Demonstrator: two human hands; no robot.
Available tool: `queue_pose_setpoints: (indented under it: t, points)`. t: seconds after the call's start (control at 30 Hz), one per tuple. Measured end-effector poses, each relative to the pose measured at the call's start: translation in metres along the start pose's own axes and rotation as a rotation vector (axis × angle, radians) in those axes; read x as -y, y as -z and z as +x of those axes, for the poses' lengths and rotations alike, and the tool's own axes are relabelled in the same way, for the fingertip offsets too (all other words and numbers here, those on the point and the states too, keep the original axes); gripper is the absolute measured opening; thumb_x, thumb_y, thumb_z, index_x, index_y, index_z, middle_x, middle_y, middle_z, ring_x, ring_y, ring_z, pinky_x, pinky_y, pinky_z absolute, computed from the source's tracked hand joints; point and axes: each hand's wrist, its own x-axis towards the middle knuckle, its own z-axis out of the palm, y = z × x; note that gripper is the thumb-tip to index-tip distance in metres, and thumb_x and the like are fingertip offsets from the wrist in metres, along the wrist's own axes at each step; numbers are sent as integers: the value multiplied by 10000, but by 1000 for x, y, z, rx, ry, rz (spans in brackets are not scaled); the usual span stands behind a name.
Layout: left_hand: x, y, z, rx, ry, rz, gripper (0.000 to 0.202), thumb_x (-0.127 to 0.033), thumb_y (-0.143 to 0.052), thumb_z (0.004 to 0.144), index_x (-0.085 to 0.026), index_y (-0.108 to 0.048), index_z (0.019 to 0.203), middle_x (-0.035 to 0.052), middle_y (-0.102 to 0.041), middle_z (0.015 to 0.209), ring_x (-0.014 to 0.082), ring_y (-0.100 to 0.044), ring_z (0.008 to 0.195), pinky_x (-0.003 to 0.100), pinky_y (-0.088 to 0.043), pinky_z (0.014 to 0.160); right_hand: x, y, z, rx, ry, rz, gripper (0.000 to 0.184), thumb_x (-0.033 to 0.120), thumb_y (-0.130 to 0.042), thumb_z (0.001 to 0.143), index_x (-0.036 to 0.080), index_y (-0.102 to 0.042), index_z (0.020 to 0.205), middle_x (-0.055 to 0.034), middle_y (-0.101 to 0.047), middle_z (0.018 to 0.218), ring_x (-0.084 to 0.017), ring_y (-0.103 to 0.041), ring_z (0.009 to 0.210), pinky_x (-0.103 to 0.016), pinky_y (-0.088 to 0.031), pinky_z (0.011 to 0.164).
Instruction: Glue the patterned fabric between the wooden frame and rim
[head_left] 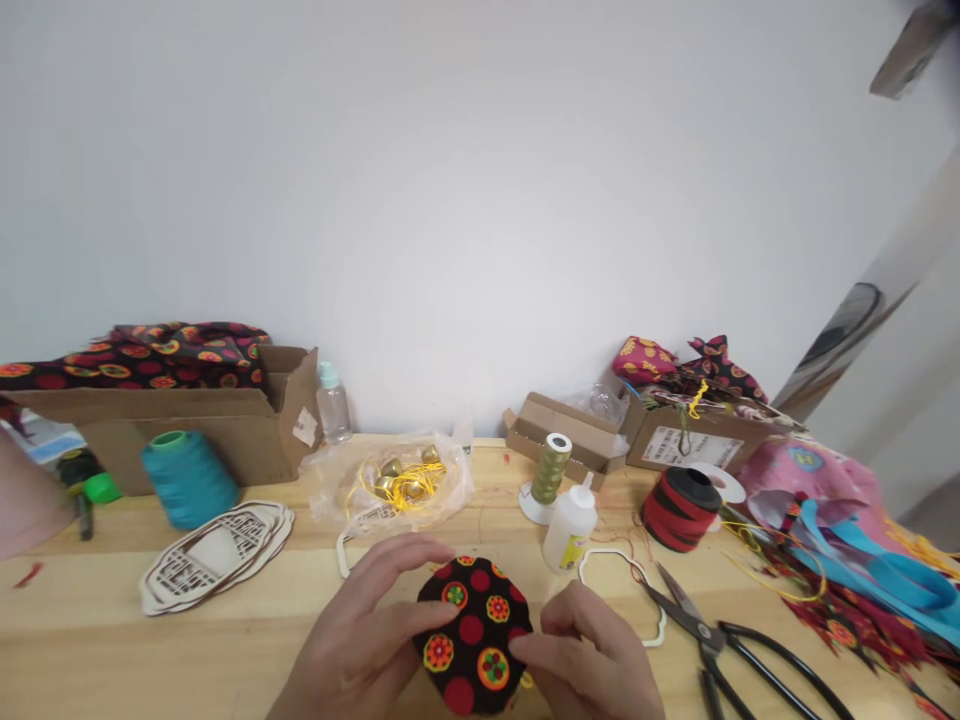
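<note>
Head view: both hands grip a black fabric piece (472, 635) near the desk's (75, 630) front edge, about centre. Left hand (360, 630) curves over its left side, fingers resting on top; right hand (592, 650) pinches its right edge. Just beyond the right hand stand a glue bottle (570, 525) and a white frame (622, 590); scissors (720, 640) lie further right.

Bright, even light fills the white wall (480, 200); shadows stay soft, edges bow from wide-angle distortion, and a blurred shape (913, 48) sits at two o'clock.
</note>
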Motion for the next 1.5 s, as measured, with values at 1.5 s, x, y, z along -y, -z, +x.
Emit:
queue_pose_setpoints:
  t: [1.5]
  points:
    - [31,32,9,118,552,636,428,-408,-573,655,-147,-612,991,173,-613,1034,368,-495,1012,445,-345,874,-59,39,31,-164,-498,-269,517,457,-622,660,186,-476,1077,-67,-555,923,-228,-512,790,-352,-434,690]
